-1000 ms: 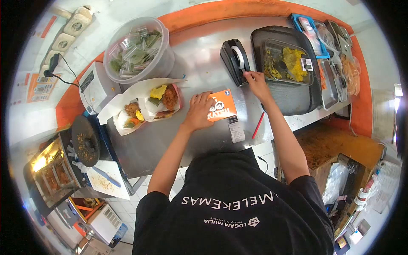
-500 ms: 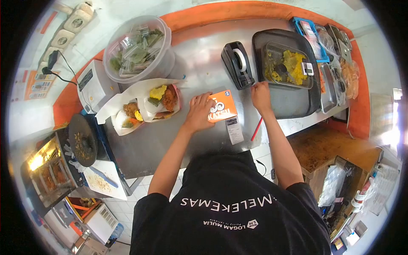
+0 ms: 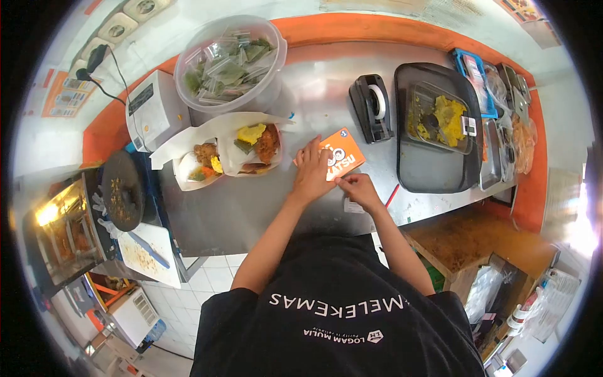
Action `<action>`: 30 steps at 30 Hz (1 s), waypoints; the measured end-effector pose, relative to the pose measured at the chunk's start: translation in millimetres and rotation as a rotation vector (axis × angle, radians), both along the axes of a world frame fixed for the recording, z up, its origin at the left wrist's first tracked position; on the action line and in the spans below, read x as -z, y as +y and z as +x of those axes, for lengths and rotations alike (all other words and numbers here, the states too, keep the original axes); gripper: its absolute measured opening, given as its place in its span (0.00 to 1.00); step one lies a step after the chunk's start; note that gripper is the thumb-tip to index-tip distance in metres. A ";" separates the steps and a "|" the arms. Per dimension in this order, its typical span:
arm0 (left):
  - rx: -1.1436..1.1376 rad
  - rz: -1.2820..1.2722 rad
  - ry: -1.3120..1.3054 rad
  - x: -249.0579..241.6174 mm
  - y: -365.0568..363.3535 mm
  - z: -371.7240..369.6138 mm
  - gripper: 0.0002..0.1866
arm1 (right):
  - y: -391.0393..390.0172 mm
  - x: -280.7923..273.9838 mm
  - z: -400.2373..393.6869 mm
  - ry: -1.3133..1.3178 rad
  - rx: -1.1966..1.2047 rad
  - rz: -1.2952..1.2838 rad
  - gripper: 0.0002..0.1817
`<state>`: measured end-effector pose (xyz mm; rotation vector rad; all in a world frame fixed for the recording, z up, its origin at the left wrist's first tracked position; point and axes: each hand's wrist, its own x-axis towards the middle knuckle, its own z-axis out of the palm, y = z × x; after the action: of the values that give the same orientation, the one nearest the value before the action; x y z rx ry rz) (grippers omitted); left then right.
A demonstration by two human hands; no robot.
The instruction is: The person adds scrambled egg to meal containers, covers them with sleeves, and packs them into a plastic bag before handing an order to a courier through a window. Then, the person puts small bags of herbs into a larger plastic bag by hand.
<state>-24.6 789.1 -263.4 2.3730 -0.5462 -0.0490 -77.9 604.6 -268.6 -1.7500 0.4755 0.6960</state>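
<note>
An orange printed box (image 3: 344, 156) lies on the metal table, closed. My left hand (image 3: 312, 171) rests on its left part, the fingers spread over the top. At the box's near edge is my right hand (image 3: 360, 190), its fingertips pinched together; anything between them is too small to make out. A white paper slip (image 3: 353, 206) lies partly covered beneath the right hand. Behind the box and to its right stands a black tape dispenser (image 3: 371, 109). Two open food boxes (image 3: 250, 149) with fried pieces and yellow food stand to the left.
A clear tub of leaf packets (image 3: 229, 69) stands at the back left beside a white device (image 3: 156, 112). On the right, a black tray (image 3: 433, 178) bears a container of yellow food (image 3: 449, 119). A red stick (image 3: 392, 195) lies near the front edge.
My right hand has moved from the tape dispenser down and left to the box's near edge. My left hand stays on the box. The view has shifted.
</note>
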 end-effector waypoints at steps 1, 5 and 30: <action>0.006 0.007 0.011 -0.4 0.9 0.5 0.36 | -0.4 1.6 0.2 0.006 0.002 0.038 0.14; 0.023 0.080 0.066 -0.1 2.2 2.6 0.36 | -6.5 22.8 -8.2 -0.158 -0.015 0.092 0.14; -0.441 0.073 -0.198 -24.5 215.2 2.6 0.14 | 165.7 -108.4 146.7 -1.026 -0.557 -0.383 0.24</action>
<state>-22.0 1004.3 -238.8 2.5323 -0.1009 0.3716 68.9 770.2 -160.2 -2.3458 -0.6419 -0.0136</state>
